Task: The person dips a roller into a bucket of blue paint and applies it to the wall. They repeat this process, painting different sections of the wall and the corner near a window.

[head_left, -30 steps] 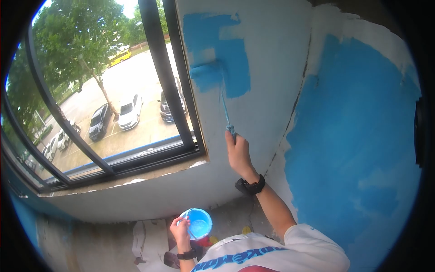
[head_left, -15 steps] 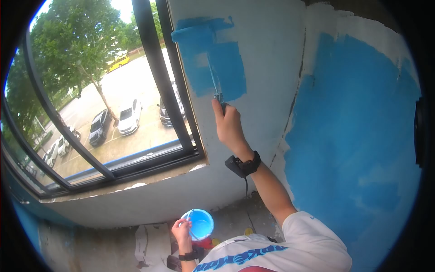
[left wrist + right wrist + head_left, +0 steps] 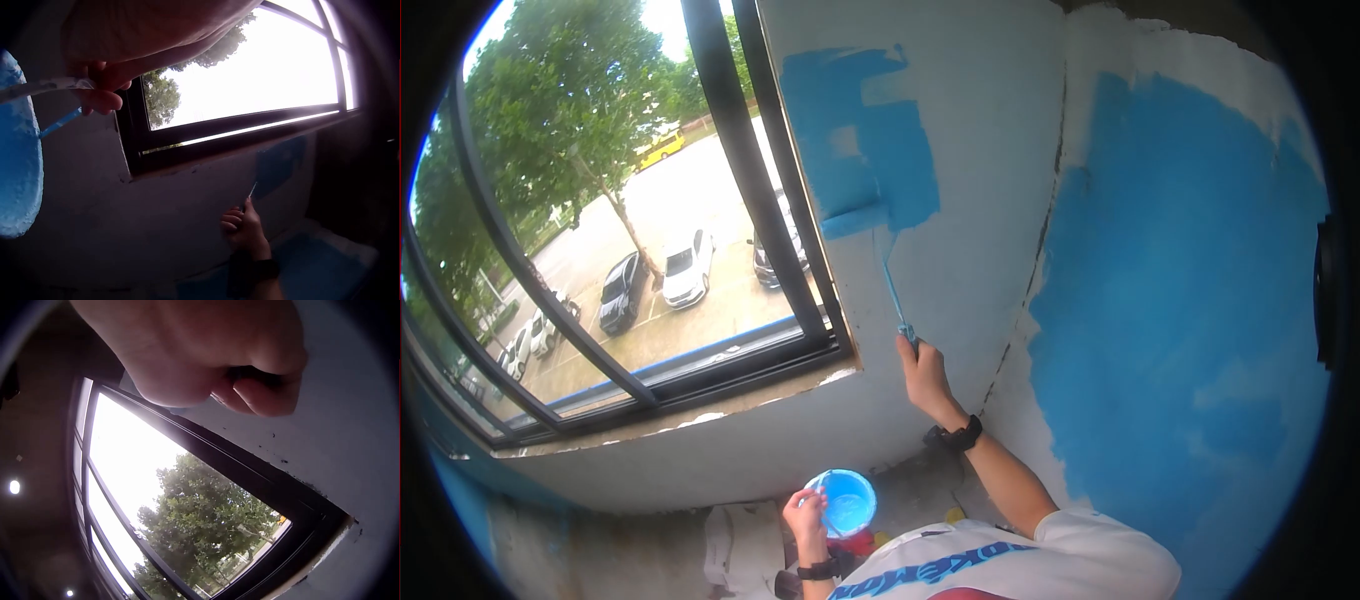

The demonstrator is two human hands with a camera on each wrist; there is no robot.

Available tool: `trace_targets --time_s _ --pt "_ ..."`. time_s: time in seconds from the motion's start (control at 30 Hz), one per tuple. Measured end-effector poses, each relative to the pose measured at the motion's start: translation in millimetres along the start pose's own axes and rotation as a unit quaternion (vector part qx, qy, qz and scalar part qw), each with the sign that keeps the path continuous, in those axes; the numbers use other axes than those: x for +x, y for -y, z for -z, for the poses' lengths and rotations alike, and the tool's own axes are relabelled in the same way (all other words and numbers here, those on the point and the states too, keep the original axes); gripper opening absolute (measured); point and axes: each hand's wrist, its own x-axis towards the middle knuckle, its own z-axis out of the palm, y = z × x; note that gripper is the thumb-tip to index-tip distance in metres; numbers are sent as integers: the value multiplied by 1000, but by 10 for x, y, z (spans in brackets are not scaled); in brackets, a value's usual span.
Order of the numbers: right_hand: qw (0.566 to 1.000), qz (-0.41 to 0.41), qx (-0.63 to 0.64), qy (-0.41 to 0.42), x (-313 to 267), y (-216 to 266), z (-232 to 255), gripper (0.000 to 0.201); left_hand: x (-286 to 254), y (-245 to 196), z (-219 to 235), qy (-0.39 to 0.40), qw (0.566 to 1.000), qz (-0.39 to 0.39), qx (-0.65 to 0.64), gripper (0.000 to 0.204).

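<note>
In the head view, my right hand grips the handle of a paint roller. Its blue roller sleeve lies against the lower left of a fresh blue patch on the white wall. Curled fingers of that hand show in the right wrist view, where the roller itself is hidden. Low down, my left hand holds a bucket of light blue paint by its handle. The left wrist view shows the bucket's paint-smeared rim beside the fingers.
A dark-framed window borders the patch on the left, above a rough sill. Parked cars and a tree stand outside. The adjoining wall on the right bears a large blue area. A pale board-like thing lies on the floor near the bucket.
The roller went up to the top of the patch, then came down to its lower edge, with my right hand following. A paler strip at the left is now blue. The left hand keeps the bucket.
</note>
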Motion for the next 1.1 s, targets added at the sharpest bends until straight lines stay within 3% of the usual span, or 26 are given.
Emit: trace_targets --time_s 0.17,0.27,0.4,0.67,0.83,0.93,1.1 --pt "1000 -1 16 -9 -117 -306 -22 52 -52 -77 0 -2 1000 4 0 17" --pt "999 14 27 -19 4 -209 -3 53 -56 -69 24 -6 1000 -1 -1 17" --pt "996 59 55 -37 326 170 47 51 -77 -94 23 -10 1000 -4 -5 18" --pt "993 45 104 -15 951 1024 310 57 53 -55 97 -16 1000 -3 -9 19" --pt "987 81 138 -20 1220 1271 422 55 160 28 181 -18 1000 -7 -17 18" --pt "990 76 118 -10 1229 1270 432 55 290 41 169 -23 1000 6 -18 17" --pt "997 69 7 -41 973 872 310 53 469 88 32 -23 999 13 -21 18"
